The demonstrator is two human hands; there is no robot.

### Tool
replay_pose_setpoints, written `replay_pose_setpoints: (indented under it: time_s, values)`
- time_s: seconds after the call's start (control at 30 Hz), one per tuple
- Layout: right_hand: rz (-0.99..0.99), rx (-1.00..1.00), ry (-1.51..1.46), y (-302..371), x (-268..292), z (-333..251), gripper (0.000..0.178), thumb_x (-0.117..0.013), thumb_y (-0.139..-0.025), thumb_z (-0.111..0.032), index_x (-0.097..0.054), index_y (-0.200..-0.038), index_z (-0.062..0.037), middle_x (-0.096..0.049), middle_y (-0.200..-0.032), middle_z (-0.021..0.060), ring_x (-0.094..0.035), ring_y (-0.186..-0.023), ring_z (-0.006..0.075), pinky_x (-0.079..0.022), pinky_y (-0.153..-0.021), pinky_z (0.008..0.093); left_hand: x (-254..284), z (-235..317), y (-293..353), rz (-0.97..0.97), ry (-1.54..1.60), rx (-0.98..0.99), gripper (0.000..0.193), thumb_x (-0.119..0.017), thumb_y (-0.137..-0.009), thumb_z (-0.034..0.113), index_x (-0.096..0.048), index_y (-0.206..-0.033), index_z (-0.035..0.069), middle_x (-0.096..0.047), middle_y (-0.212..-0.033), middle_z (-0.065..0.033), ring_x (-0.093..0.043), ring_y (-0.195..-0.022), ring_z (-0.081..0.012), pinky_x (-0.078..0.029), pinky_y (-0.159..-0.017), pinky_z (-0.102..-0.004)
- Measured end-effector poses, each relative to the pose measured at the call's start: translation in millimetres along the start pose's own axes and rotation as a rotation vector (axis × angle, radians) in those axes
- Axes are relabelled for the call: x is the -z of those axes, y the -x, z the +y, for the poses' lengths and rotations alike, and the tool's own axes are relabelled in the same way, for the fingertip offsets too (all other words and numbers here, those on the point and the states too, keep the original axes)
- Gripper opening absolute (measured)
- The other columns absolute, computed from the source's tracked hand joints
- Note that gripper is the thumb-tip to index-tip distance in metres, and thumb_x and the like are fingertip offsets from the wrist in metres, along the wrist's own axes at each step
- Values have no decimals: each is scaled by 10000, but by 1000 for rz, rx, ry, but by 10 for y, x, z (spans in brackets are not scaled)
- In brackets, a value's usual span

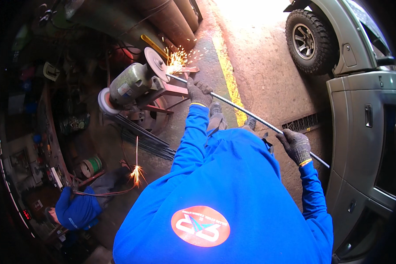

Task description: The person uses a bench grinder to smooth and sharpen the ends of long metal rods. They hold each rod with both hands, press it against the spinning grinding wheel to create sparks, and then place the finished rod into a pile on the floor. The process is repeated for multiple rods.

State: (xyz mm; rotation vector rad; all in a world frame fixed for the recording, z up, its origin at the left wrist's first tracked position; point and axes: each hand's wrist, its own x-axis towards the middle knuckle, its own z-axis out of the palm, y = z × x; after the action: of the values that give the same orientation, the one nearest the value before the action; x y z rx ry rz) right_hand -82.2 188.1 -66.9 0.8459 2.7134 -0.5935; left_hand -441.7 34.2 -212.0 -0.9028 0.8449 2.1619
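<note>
A long steel rod (246, 112) runs slantwise over the concrete floor (268, 66), its tip throwing sparks at the bench grinder's wheel (155, 63). The gloved left hand (199, 92) is clamped round it near the wheel, the right hand (296, 146) gripping farther back. A grey vehicle (361, 97) stands alongside; another person (77, 210) crouches amid sparks by dark rods (145, 141).
</note>
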Motion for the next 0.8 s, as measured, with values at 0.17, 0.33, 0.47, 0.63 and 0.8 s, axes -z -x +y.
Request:
replay_pose_setpoints:
  time_s: [0.17,0.33,0.47,0.63,0.8]
  values:
    - [147,65,37,32,-37,13,340,-603,-921,-459,-657,-887,-125,-640,-698,149,-644,-632,363,-486,-536,475,40,7,-37,-37,27,17,463,-456,-983,534,-367,-674,201,-247,-508,67,-232,-381,-94,-234,-353,-253]
    - [208,108,95,26,-34,28,290,-624,-909,-434,-651,-921,-145,-627,-679,124,-638,-611,335,-477,-519,468,37,20,-40,-81,57,41,516,-521,-940,589,-334,-664,196,-213,-491,53,-213,-368,-103,-206,-341,-264]
    - [240,116,159,24,28,-15,247,-638,-899,-401,-651,-904,-154,-597,-659,107,-618,-592,315,-466,-512,456,-5,8,-7,-62,11,-5,551,-568,-911,610,-323,-627,206,-212,-478,56,-216,-361,-101,-208,-335,-256]
    - [348,177,191,13,-6,38,188,-668,-874,-349,-656,-910,-165,-584,-673,83,-601,-597,292,-456,-510,434,-9,10,-36,-39,20,8,553,-567,-912,609,-326,-612,211,-229,-475,57,-221,-358,-104,-215,-335,-256]
    - [451,229,197,-3,29,33,160,-713,-835,-258,-674,-957,-163,-607,-703,57,-603,-623,264,-462,-528,404,32,33,-71,-97,67,63,578,-516,-931,617,-295,-575,219,-236,-470,61,-224,-353,-109,-221,-339,-262]
